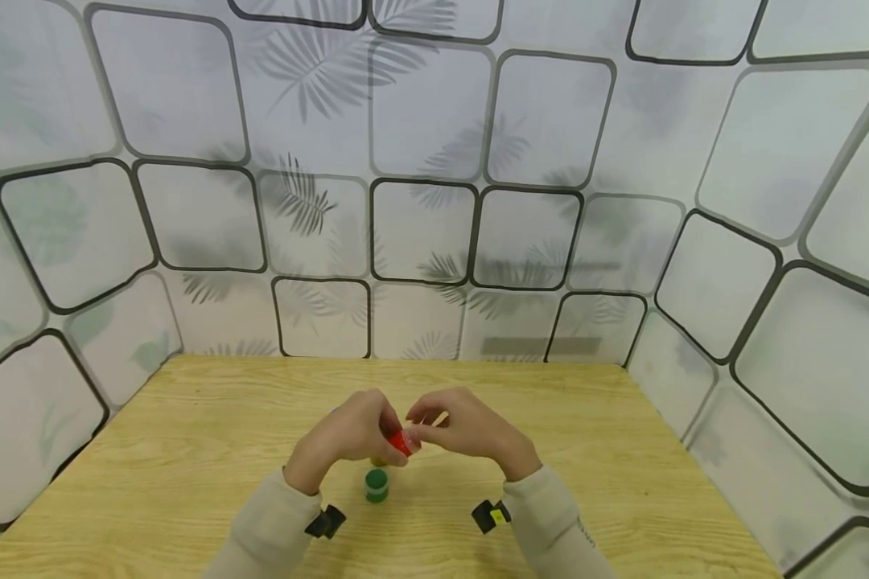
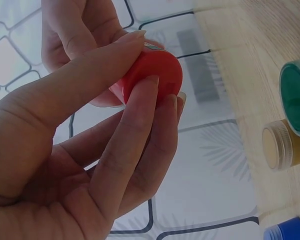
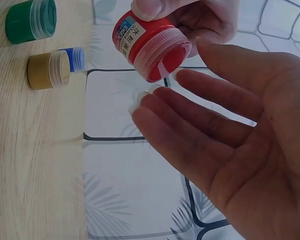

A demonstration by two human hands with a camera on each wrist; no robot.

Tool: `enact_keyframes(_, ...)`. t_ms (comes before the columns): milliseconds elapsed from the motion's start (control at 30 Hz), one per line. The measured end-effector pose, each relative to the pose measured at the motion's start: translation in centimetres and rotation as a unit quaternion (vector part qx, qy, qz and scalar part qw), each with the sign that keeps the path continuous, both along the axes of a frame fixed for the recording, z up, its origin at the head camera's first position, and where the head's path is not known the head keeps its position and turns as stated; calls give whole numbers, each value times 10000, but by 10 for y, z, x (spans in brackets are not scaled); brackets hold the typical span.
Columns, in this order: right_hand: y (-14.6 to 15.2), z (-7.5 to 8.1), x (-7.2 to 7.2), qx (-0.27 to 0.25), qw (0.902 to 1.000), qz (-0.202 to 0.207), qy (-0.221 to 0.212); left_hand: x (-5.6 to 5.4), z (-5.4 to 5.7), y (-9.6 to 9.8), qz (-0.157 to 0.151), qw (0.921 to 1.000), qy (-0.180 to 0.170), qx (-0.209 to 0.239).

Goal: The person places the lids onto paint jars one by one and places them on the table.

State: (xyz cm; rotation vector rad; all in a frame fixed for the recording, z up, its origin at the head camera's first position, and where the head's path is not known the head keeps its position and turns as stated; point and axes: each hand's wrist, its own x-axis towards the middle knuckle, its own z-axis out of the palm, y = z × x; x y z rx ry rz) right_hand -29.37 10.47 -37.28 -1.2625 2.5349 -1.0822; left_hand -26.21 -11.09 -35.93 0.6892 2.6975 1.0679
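My left hand (image 1: 355, 428) grips a small red paint jar (image 3: 140, 42) above the table, thumb and fingers round its body. In the right wrist view the jar is tilted, with its clear ridged lid (image 3: 160, 57) towards my right hand and a printed label on its side. Only the jar's red base (image 2: 157, 70) shows in the left wrist view. My right hand (image 1: 471, 424) is beside the lid, its fingers loosely bent and spread, fingertips right at the lid's edge and not closed round it.
On the wooden table (image 1: 550, 466) below stand a green paint jar (image 1: 376, 486), an ochre jar (image 3: 42, 71) and a blue jar (image 3: 75, 59), all with clear lids. A patterned wall covering (image 1: 423, 233) rises behind the table and at both sides.
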Motion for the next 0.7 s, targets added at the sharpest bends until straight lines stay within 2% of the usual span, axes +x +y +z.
enact_keyframes(133,1,2,2,-210,9997,87,4,0,2,-1,31,10000,14,-17)
enact_keyframes(367,0,1,2,-371,9974,502,-353,0,2,-2,56,10000,73,-13)
enact_keyframes(700,-1,-1,1,-395,9966,571,-445,0,2,-2,28,10000,29,22)
